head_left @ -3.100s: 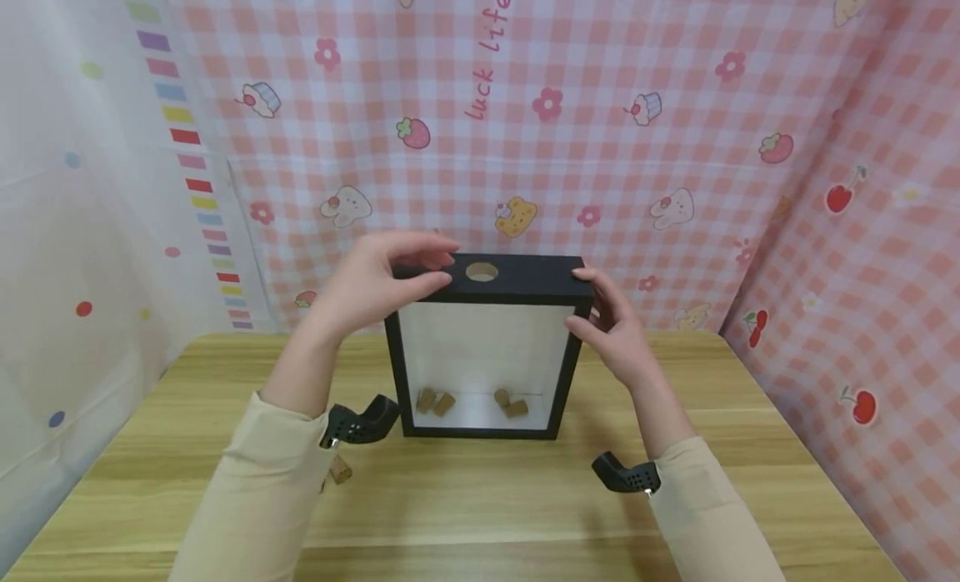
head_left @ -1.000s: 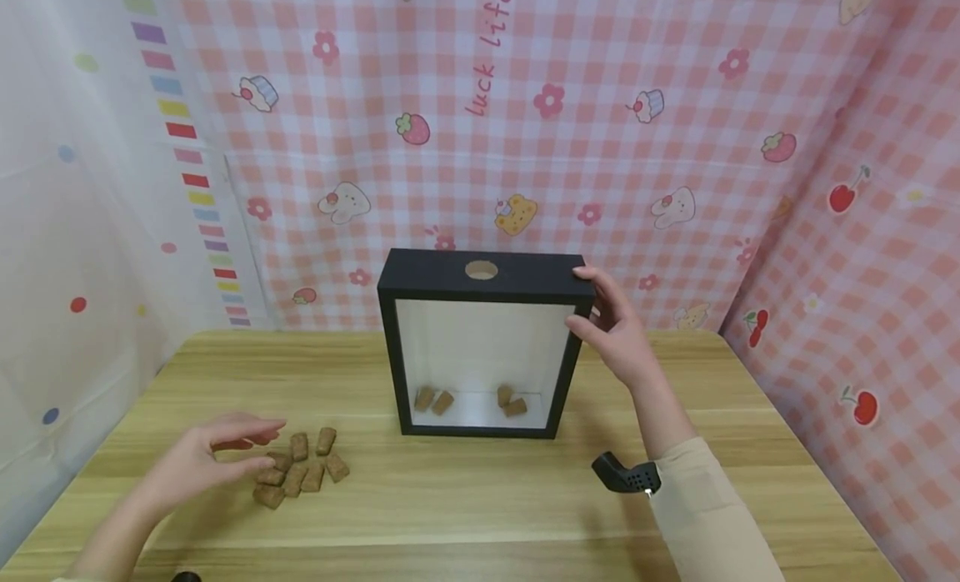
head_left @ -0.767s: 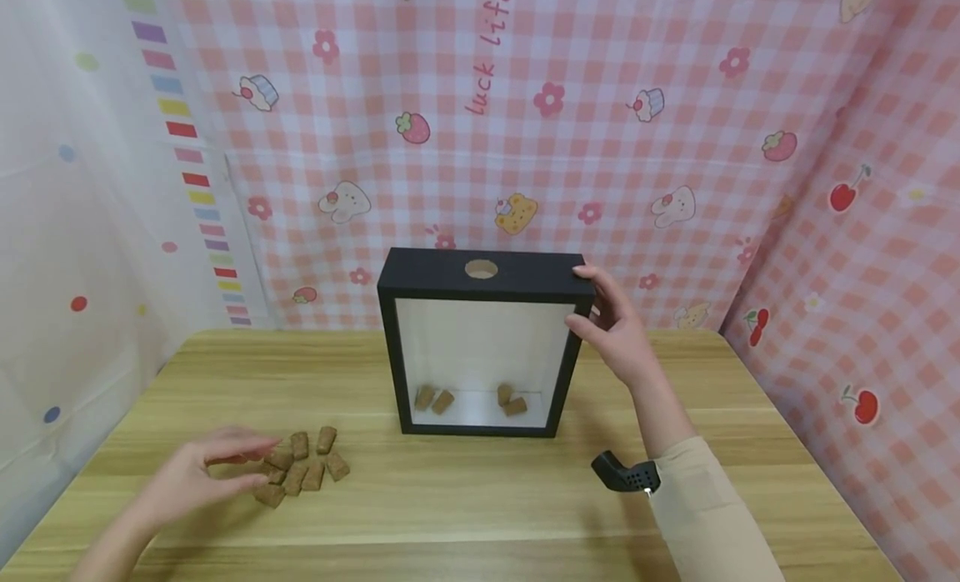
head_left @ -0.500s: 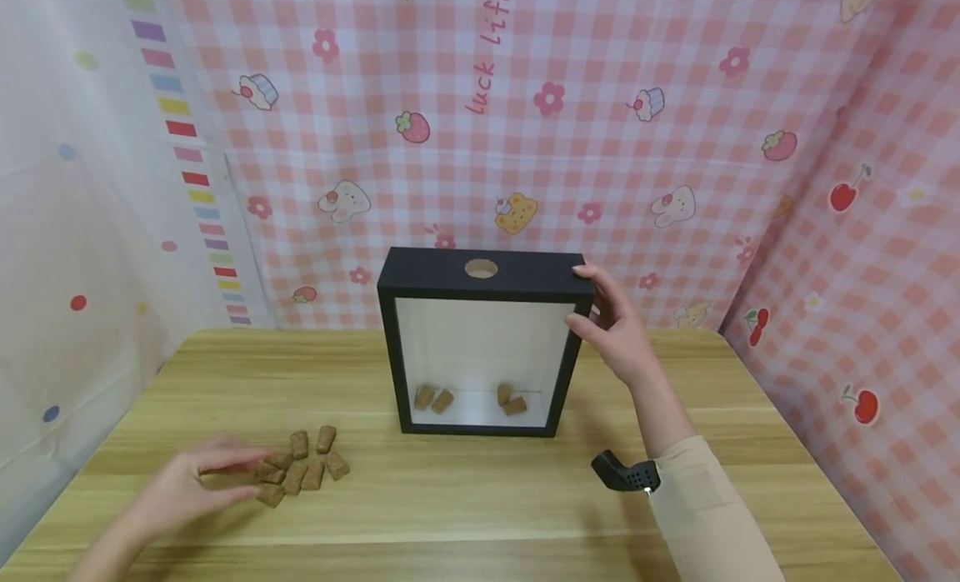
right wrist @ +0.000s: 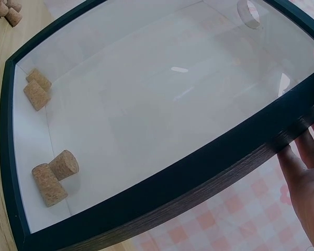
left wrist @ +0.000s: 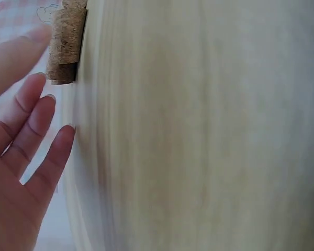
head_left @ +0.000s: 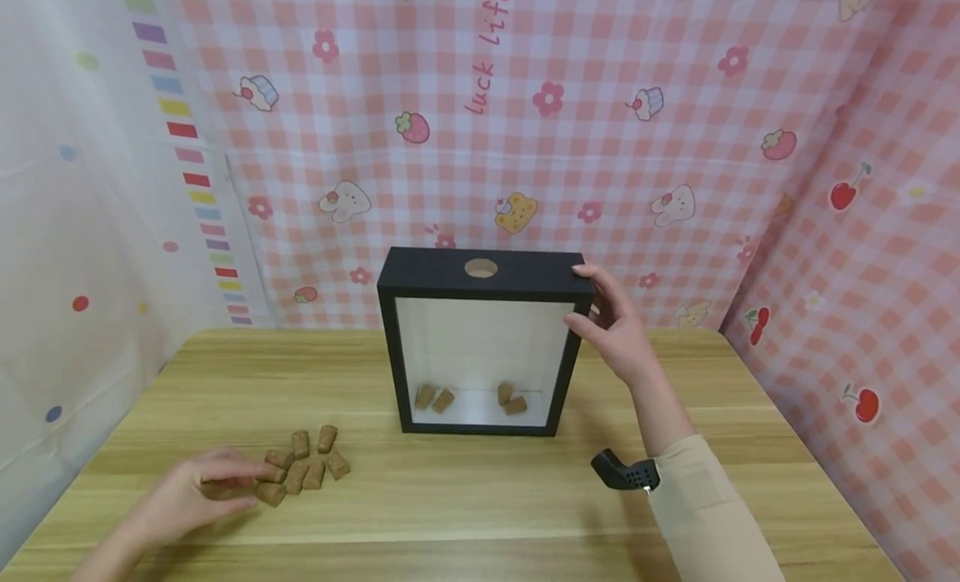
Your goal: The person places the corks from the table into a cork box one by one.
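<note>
A black shadow-box frame with a clear front stands upright on the table, a round hole in its top. Several corks lie inside on its white floor. My right hand grips the frame's upper right corner, thumb on the front edge and fingers at the top and side. At the left, my left hand is low beside a group of loose corks, thumb and fingers apart. In the left wrist view, its fingertips are right at the end of a cork.
The wooden table ends at a pink checked cloth behind and at the right. A white dotted cloth hangs at the left. A black wrist mount sits at the right sleeve.
My left hand has left the frame's top and come down to the loose corks at the left, its thumb and fingers drawing closer together. My right hand keeps its place on the frame.
</note>
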Tool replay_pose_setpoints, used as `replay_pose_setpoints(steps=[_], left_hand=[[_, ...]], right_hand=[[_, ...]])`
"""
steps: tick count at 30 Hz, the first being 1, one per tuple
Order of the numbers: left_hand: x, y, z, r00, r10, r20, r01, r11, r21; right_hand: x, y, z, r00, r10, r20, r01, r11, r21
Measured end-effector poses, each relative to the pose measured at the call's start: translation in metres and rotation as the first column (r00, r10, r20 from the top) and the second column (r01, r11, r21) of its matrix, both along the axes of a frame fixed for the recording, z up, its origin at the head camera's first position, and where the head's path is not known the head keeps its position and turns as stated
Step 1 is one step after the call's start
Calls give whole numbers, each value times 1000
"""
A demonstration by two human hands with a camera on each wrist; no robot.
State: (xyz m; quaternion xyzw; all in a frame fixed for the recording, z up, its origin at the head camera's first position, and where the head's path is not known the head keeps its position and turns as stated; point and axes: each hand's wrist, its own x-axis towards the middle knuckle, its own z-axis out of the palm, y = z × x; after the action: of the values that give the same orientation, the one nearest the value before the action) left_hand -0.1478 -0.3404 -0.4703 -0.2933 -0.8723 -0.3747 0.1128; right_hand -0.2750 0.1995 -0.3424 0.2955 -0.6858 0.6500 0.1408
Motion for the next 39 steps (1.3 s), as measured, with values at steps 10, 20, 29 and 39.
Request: replay_pose_setpoints(steps=[10,20,29,39], left_hand=[[-2,0,-8,999,-29,32,28,999,25],[-3,1,-11,1000,-1,17,1,1000,17],[0,1,-3,999,33,24,-33,999,5],[-2,6,20,997,69,32,-71,996,57]], right_hand=[[-3,1,-3,999,27,-17,-27,1000,-11],[-3,1,-3,999,21,-24,-22,1000,-6],[-3,1,-3,1000,20,-24,-20,1000,-5],[-3,1,-2,1000,13,-25,-13,1000,0]])
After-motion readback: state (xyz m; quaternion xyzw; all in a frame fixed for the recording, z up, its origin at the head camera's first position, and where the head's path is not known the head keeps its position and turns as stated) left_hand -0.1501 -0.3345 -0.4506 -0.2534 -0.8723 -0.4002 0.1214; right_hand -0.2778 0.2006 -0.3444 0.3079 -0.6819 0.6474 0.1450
